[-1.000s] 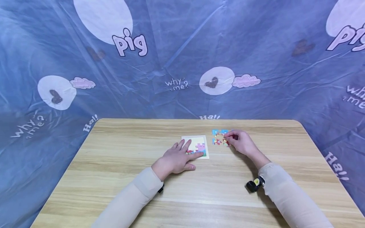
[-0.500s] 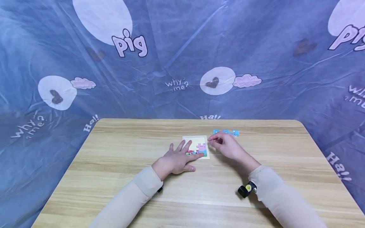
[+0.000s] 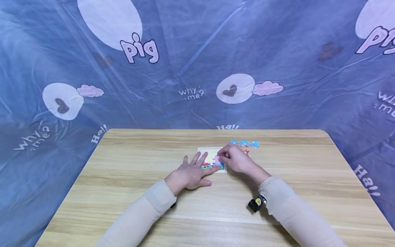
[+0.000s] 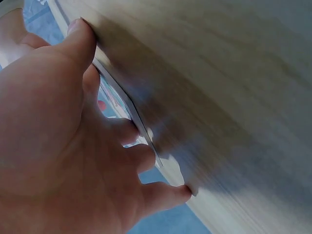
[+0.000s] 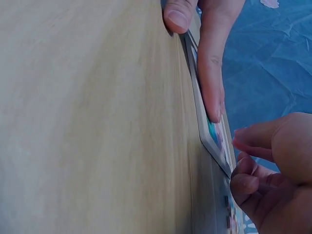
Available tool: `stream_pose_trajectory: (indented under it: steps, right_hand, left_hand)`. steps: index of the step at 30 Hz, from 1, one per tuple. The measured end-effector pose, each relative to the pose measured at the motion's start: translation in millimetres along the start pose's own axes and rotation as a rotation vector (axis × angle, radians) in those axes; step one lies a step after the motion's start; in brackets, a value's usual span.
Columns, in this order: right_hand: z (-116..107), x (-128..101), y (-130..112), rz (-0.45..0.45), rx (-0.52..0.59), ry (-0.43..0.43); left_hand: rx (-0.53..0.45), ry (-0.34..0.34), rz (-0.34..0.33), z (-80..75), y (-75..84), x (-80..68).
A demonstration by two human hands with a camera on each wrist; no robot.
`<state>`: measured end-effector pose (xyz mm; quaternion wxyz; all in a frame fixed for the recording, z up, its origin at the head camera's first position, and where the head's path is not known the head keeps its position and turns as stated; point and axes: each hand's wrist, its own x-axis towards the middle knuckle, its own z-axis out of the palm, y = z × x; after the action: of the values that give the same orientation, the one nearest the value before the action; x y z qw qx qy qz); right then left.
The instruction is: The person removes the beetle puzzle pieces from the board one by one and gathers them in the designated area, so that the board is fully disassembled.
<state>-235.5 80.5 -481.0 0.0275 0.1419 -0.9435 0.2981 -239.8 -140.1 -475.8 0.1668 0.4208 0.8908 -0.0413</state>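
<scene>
A small white puzzle board with a pink and blue picture partly filled in lies at the middle of the wooden table. My left hand lies flat on the board's left part, fingers spread and straight; in the left wrist view the left hand presses the board's edge. My right hand hovers at the board's right edge with fingertips curled together, pinching a puzzle piece that they mostly hide. In the right wrist view its fingers are just above the board's rim.
Several loose pieces, blue ones and a red one, lie just right of the board. A blue printed sheet hangs behind and around the table. A small black device is on the right wrist.
My right hand left the loose pieces with pinched fingers and moved left to the board's right edge. The pile looks smaller and more spread. The left hand stayed flat on the board.
</scene>
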Motion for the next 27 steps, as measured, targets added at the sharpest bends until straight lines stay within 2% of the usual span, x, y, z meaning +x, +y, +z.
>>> stream_pose_trajectory:
  steps: [12,21,27]
  right_hand:
    - [5.6,1.1,-6.9,0.007,-0.062,-0.058]
    - [6.9,2.5,-5.6,0.052,-0.009,-0.077]
    - [7.3,0.1,-6.3,0.054,-0.012,-0.075]
  left_hand:
    - [-0.008,-0.003,-0.006,0.9,5.1,-2.9]
    - [-0.022,-0.014,-0.019,0.1,7.5,-5.1]
    - [-0.019,-0.01,-0.027,0.6,12.1,-7.6]
